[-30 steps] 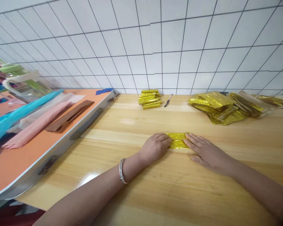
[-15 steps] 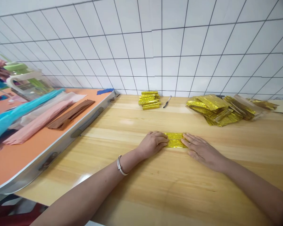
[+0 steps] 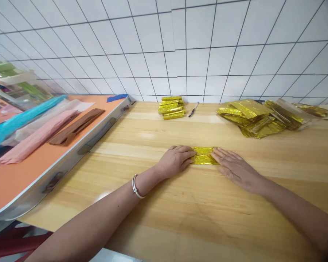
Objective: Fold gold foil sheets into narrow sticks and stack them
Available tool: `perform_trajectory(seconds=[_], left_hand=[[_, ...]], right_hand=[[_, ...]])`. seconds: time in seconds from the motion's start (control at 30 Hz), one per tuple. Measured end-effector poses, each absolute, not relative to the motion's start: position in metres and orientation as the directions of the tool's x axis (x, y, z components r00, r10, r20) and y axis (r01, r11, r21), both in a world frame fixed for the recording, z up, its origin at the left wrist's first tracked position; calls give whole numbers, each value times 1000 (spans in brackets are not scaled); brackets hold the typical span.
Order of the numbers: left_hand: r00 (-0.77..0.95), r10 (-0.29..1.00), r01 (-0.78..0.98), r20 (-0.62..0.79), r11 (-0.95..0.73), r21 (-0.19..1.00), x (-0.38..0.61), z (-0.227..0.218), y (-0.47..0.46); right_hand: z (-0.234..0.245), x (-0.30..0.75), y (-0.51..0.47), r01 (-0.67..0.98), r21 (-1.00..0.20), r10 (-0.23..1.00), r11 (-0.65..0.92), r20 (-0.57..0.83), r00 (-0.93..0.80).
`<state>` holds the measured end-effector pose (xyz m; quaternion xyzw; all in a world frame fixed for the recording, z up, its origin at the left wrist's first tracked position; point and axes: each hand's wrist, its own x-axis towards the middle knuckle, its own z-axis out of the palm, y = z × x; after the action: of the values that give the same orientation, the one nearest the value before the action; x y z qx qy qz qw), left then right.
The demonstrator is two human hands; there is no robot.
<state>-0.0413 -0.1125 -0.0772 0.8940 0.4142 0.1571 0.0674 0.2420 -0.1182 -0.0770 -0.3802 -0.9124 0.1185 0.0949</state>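
A small folded sheet of gold foil paper [image 3: 203, 159] lies flat on the table, with a seam running along its middle. My left hand [image 3: 175, 161] is over its left end, the fingers bent together and closed on that edge. On the right end rests my right hand [image 3: 235, 168], open, its fingers stretched out flat across the foil. Both fingertips touch the sheet and cover its two ends; the middle stays visible.
Several gold foil rolls [image 3: 171, 108] lie at the back beside a pen [image 3: 193, 109]. Right of them is a heap of gold foil sheets [image 3: 251, 118]. On the left, an orange-topped board [image 3: 79, 136] bears brown [image 3: 76, 127], pink [image 3: 41, 135] and blue [image 3: 24, 118] strips. A tiled wall stands behind.
The view has tilted down and shifted slightly, so things sit a little higher in the picture. Both hands stay on the gold foil paper, with hardly any movement against it.
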Motion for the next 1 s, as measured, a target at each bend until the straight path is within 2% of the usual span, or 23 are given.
perform_trajectory(seconds=[0.13, 0.2, 0.37, 0.5, 0.63, 0.83, 0.9, 1.0], left_hand=[[623, 751, 712, 222, -661, 237, -40, -76, -114], [616, 752, 714, 235, -659, 237, -40, -76, -114], [599, 757, 715, 261, -652, 251, -42, -77, -113], [665, 700, 686, 261, -711, 157, -43, -77, -111], [739, 636, 637, 222, -767, 77, -45, -73, -108], [819, 548, 530, 172, -836, 143, -55, -60, -107], [846, 509, 495, 161, -861, 120, -57, -55, -106], [895, 430, 430, 119, -902, 26, -56, -49, -104]], right_hand=[[-77, 237, -107, 679, -471, 817, 563, 193, -543], [-79, 233, -102, 683, -492, 837, 540, 228, -498], [-86, 229, -100, 718, -392, 817, 576, 244, -522], [-84, 228, -103, 729, -381, 823, 568, 281, -494], [-76, 225, -105, 728, -325, 797, 604, 267, -542], [-78, 244, -100, 666, -288, 722, 688, 176, -670], [-79, 252, -97, 637, -245, 678, 731, 159, -717], [-77, 256, -96, 614, -128, 627, 779, 174, -760]])
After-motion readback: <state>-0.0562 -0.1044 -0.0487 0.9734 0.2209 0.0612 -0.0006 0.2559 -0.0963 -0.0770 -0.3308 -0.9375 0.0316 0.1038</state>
